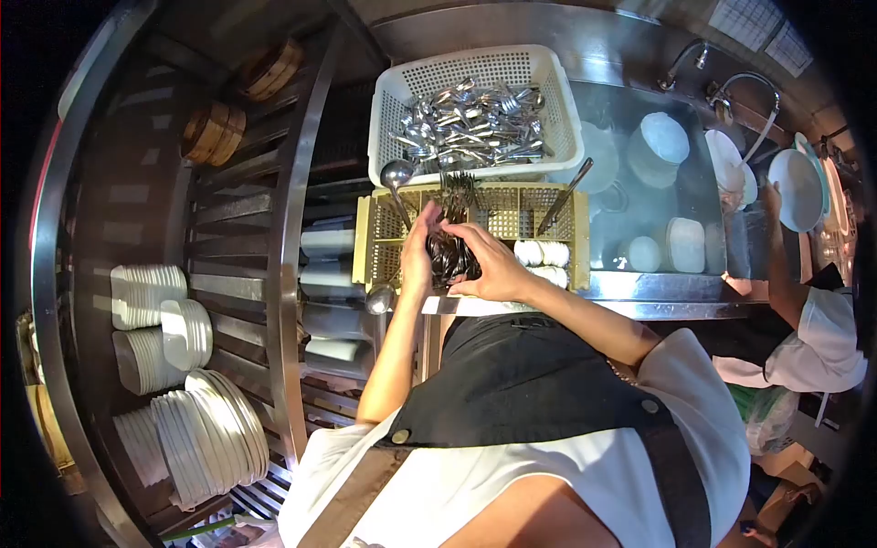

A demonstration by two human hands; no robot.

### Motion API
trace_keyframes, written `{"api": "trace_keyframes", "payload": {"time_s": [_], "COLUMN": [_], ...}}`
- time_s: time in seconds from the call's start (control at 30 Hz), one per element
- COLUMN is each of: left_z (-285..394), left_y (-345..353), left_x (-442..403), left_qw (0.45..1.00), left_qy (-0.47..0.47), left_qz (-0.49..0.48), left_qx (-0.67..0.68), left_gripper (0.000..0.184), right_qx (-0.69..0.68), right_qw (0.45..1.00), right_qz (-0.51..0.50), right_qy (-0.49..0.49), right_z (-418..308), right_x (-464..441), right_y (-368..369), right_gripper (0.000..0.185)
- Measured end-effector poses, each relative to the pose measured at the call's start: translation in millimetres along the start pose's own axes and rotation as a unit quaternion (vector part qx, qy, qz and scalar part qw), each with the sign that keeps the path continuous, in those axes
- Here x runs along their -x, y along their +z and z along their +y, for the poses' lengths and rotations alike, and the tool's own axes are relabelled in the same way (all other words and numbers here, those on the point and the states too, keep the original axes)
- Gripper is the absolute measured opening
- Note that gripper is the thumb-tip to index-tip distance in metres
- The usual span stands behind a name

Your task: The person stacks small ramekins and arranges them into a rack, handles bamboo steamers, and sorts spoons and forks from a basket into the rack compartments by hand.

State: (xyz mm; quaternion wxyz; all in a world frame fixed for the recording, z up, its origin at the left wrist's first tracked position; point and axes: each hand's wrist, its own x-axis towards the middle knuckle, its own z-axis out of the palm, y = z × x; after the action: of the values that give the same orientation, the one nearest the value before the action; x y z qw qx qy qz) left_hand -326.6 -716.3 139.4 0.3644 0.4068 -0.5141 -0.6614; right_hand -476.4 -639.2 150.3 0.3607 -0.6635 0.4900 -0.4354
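Note:
A bunch of forks [459, 189] stands tines up in the yellow compartment rack [363, 239], dark and packed together. My left hand [418, 248] presses flat along the bunch's left side. From the right, my right hand [489, 259] curves around it with the thumb apart, so the forks sit between both palms. The handles' lower ends are partly hidden. A ladle [396, 173] leans in the rack's left side, and a second ladle bowl [380, 298] shows near my left wrist. At the right, a long dark-handled utensil [565, 196] lies tilted across the rack above white spoons [541, 254].
Behind the rack stands a white perforated basket [384, 114] full of loose cutlery. A water-filled sink [607, 233] with dishes lies right, where another person's hand [773, 196] holds a white plate [797, 190]. Shelves with stacked plates [219, 429] stand left.

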Motion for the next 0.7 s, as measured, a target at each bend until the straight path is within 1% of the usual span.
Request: {"api": "trace_keyframes", "payload": {"time_s": [0.03, 0.07, 0.1, 0.17, 0.2, 0.23, 0.3, 0.33, 0.37, 0.4, 0.43, 0.47, 0.5, 0.57, 0.6, 0.63, 0.67, 0.7], "left_z": [6.9, 15.5, 5.7, -1.9, -13.1, -6.1, 8.2, 8.0, 10.7, 10.6, 13.8, 19.1, 37.8, 59.1, 88.3, 94.3, 118.6, 122.9], "left_y": [10.6, 18.1, 16.6, 11.6, -4.2, 0.7, 11.5, 8.2, -1.8, -11.0, -19.0, -28.2, -30.0, -34.6, -26.5, -31.4, -25.3, -28.9], "left_x": [-2.2, 11.6, 18.5, 22.1, 10.6, 10.1, 9.4, 16.2, 19.7, 21.6, 23.8, 20.8, 16.6, -1.5, -9.1, -26.2, -42.7, -72.5], "left_qw": [1.0, 0.999, 0.997, 0.995, 0.978, 0.979, 0.995, 0.991, 0.984, 0.975, 0.964, 0.948, 0.935, 0.906, 0.873, 0.86, 0.843, 0.816], "left_qy": [-0.006, 0.023, 0.052, 0.052, 0.069, 0.063, 0.008, -0.008, -0.021, -0.027, -0.036, -0.024, -0.077, -0.052, -0.051, -0.033, -0.05, 0.004], "left_qz": [0.002, -0.033, -0.046, -0.023, -0.015, -0.011, -0.094, -0.123, -0.144, -0.152, -0.155, -0.18, -0.204, -0.279, -0.305, -0.332, -0.329, -0.319], "left_qx": [0.026, -0.02, -0.037, -0.079, -0.194, -0.194, -0.04, -0.048, -0.104, -0.158, -0.211, -0.261, -0.279, -0.314, -0.376, -0.387, -0.422, -0.482], "left_gripper": [0.052, 0.05, 0.05, 0.051, 0.058, 0.058, 0.062, 0.065, 0.063, 0.062, 0.061, 0.063, 0.062, 0.059, 0.058, 0.059, 0.056, 0.052], "right_qx": [0.009, 0.023, 0.055, 0.022, 0.047, 0.058, 0.039, 0.028, 0.056, 0.049, 0.037, 0.047, 0.045, 0.051, 0.026, 0.019, 0.023, 0.026], "right_qw": [1.0, 0.999, 0.998, 0.999, 0.997, 0.996, 0.999, 0.999, 0.998, 0.998, 0.997, 0.997, 0.997, 0.995, 0.995, 0.995, 0.995, 0.995], "right_qz": [0.002, 0.007, -0.012, -0.025, -0.028, -0.039, -0.021, -0.029, -0.012, -0.032, -0.054, -0.051, -0.051, -0.087, -0.093, -0.095, -0.092, -0.089], "right_qy": [-0.018, -0.038, -0.027, -0.029, -0.047, -0.048, -0.026, -0.011, -0.016, 0.017, 0.051, 0.039, 0.038, -0.015, 0.002, 0.009, 0.015, 0.021], "right_z": [-2.4, -3.5, -4.2, -9.7, -6.2, -5.5, -7.1, -6.6, -8.7, -12.8, -17.0, -19.3, -18.7, -15.8, -18.9, -17.0, -20.4, -25.5], "right_x": [0.6, -1.6, 0.4, 5.2, 7.1, 6.8, 6.2, 6.1, 7.7, 7.3, 7.9, 7.5, 8.1, 5.6, 7.2, 9.3, 10.7, 13.1], "right_y": [0.3, -2.8, -4.1, -4.7, -3.4, -3.9, -3.8, -4.0, -2.9, -5.7, -7.4, -9.6, -11.3, -20.2, -24.1, -25.6, -28.9, -32.6], "right_gripper": [0.097, 0.095, 0.094, 0.093, 0.095, 0.1, 0.105, 0.11, 0.11, 0.111, 0.111, 0.108, 0.108, 0.104, 0.1, 0.098, 0.094, 0.09]}}
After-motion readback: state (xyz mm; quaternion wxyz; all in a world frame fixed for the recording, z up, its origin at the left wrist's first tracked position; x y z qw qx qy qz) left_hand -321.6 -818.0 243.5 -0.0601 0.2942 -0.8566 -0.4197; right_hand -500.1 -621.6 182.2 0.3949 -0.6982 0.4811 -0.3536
